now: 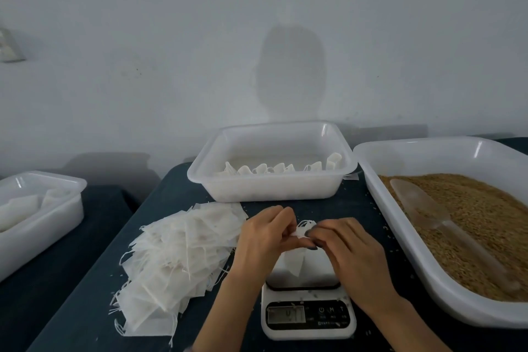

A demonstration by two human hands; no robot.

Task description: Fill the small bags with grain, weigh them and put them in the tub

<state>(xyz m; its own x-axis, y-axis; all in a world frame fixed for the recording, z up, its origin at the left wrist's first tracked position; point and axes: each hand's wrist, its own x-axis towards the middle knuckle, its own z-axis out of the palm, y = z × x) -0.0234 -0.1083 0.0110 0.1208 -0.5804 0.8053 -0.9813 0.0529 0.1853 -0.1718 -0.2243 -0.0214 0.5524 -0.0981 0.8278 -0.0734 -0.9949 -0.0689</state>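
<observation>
Both of my hands hold one small white bag [294,261] just above the white kitchen scale [307,308]. My left hand [264,233] pinches the bag's gathered top from the left. My right hand [347,243] pinches the same top from the right. The bag's body hangs down over the scale's platform. A heap of empty flat bags [177,251] lies left of my hands. Behind them stands a white tub [271,190] holding several filled bags [281,168]. On the right, a large white tray [400,151] holds brown grain [468,226] with a clear scoop [423,208] lying on it.
Another white tub [43,217] with white bags stands on a separate dark surface at the left. The work table has a dark blue cover [91,308] with loose grains scattered on it. A pale wall rises right behind the tubs.
</observation>
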